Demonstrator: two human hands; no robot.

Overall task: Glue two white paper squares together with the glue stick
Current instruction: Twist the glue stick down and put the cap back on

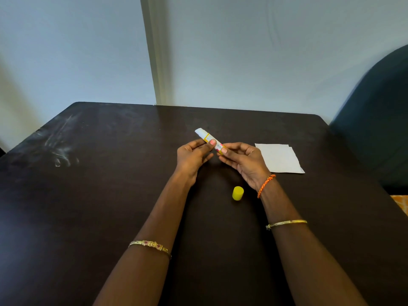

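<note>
Grip: left hand (192,155) pinches the glue stick (217,145) near its yellow collar, thumb on top; right hand (242,162) pinches the base end, as if for twisting.
Stick: held over the table (110,195), tilted, with its white glue end pointing away and to the left. A fair length of glue stands bare.
Cap (237,193): yellow, off, lying on the table beside the right wrist.
Paper (280,159): two white squares stacked slightly askew, right of the right hand and apart from it. I cannot tell whether they are bonded.
Stage: fits winding the glue out to spread it, or winding it back in before capping.
Risk, glue: so much bare glue could probably snap or smear under a sideways press.
Risk, cap: a wrist nudge might roll it.
Risk, paper: loose sheets may slide and end up misaligned.
</note>
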